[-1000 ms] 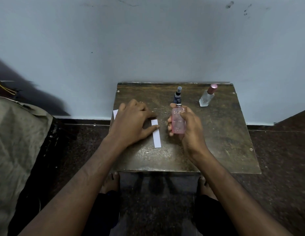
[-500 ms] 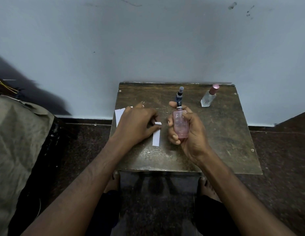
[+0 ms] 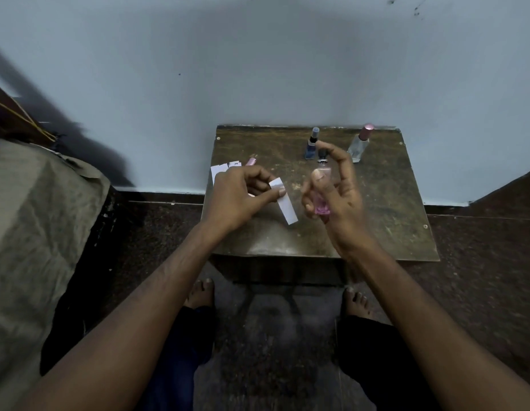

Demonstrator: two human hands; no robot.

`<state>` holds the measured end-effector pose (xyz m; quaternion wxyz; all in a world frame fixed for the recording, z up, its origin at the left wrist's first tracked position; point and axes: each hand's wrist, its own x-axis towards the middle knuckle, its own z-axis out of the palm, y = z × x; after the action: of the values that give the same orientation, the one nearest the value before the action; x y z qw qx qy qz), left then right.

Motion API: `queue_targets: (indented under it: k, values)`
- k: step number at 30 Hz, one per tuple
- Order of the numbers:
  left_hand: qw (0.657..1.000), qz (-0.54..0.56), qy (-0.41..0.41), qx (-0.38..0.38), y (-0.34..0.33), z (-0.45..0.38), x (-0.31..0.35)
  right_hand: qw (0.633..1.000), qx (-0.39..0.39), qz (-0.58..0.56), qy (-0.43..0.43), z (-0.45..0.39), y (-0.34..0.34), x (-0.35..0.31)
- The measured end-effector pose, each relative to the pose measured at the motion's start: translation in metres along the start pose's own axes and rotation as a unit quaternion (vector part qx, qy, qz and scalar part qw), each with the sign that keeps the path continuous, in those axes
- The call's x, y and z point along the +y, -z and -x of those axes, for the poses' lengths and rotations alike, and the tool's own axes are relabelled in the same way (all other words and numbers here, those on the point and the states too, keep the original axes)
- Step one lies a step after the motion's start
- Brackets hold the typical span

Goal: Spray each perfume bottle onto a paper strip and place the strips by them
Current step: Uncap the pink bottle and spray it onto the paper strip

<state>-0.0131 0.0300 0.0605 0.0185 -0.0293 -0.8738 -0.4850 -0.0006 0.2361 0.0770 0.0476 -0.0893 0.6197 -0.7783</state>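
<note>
Strip and pink bottle raised for spraying

The left hand pinches the paper strip at its upper end; the free end hangs below the fingers, light and floppy. The right hand curls round the pink bottle, forefinger over the nozzle. Glass is probably smooth and breakable: grip the body. Both are above the worktop, with the spare strips beyond the left knuckles.

the right hand hides most of the pink bottle, and the left hand covers the spare strips.
</note>
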Motion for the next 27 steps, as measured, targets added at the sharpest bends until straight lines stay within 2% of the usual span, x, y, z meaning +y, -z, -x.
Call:
queue_targets:
  k: [5, 9, 11, 13, 14, 16, 17, 19, 20, 22, 24, 27]
  values:
    - [0.993, 0.112, 0.020, 0.028, 0.009, 0.040, 0.020, 0.983, 0.066, 0.141, 0.094, 0.041, -0.007, -0.024]
    - [0.990, 0.128, 0.021, 0.047, 0.012, 0.068, 0.034, 0.973, 0.151, 0.094, 0.148, 0.059, -0.016, -0.056]
    - [0.989, 0.133, 0.030, 0.056, 0.013, 0.084, 0.039, 0.972, 0.115, 0.141, 0.151, 0.082, -0.026, -0.055]
    - [0.987, 0.134, 0.046, 0.071, 0.014, 0.101, 0.042, 0.961, 0.023, 0.235, 0.143, 0.110, -0.032, -0.044]
    - [0.986, 0.136, 0.055, 0.081, 0.016, 0.110, 0.043, 0.963, 0.021, 0.235, 0.134, 0.120, -0.034, -0.040]
    - [0.981, 0.144, 0.071, 0.105, 0.019, 0.124, 0.045, 0.971, 0.080, 0.190, 0.122, 0.132, -0.038, -0.039]
    - [0.978, 0.152, 0.078, 0.117, 0.021, 0.129, 0.047, 0.966, 0.086, 0.209, 0.128, 0.135, -0.039, -0.041]
    - [0.973, 0.163, 0.091, 0.138, 0.023, 0.137, 0.051, 0.937, 0.008, 0.316, 0.145, 0.148, -0.040, -0.040]
    - [0.971, 0.164, 0.095, 0.148, 0.024, 0.140, 0.054, 0.926, -0.004, 0.351, 0.142, 0.155, -0.039, -0.036]
    - [0.968, 0.162, 0.099, 0.162, 0.025, 0.146, 0.056, 0.943, 0.061, 0.313, 0.098, 0.164, -0.038, -0.041]
    - [0.968, 0.154, 0.097, 0.173, 0.024, 0.151, 0.057, 0.947, 0.115, 0.285, 0.093, 0.167, -0.030, -0.048]
    - [0.971, 0.132, 0.089, 0.178, 0.023, 0.154, 0.056, 0.926, 0.100, 0.348, 0.106, 0.165, -0.014, -0.049]
